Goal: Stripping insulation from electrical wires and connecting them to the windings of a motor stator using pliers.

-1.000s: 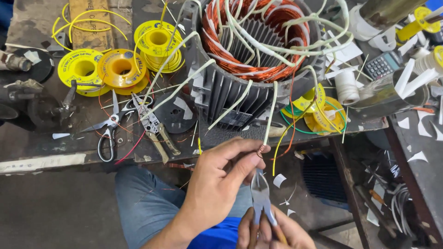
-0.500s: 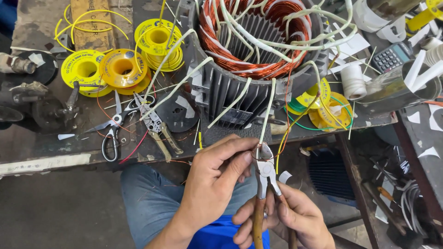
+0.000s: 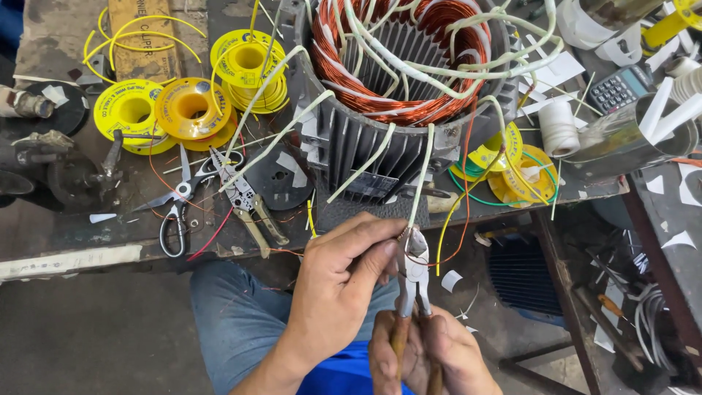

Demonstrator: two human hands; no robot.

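Note:
A motor stator (image 3: 409, 80) with copper windings and several white-sleeved leads sits on the workbench. One white-sleeved lead (image 3: 422, 175) hangs down from it over the bench edge. My left hand (image 3: 344, 281) pinches the lower end of that lead between thumb and fingers. My right hand (image 3: 431, 355) grips the handles of pliers (image 3: 414, 274), whose jaws close on the wire end just below the sleeve.
Yellow wire spools (image 3: 183, 110) lie left of the stator, more spools (image 3: 512, 164) to its right. Scissors (image 3: 175, 212) and a second pair of pliers (image 3: 245, 201) rest on the bench. A calculator (image 3: 618, 88), a thread roll (image 3: 559, 128) and a metal cylinder (image 3: 629, 135) are on the right.
My right hand has brought the pliers up from below until the jaws meet the wire end. My left hand stayed on the lead, shifting only slightly.

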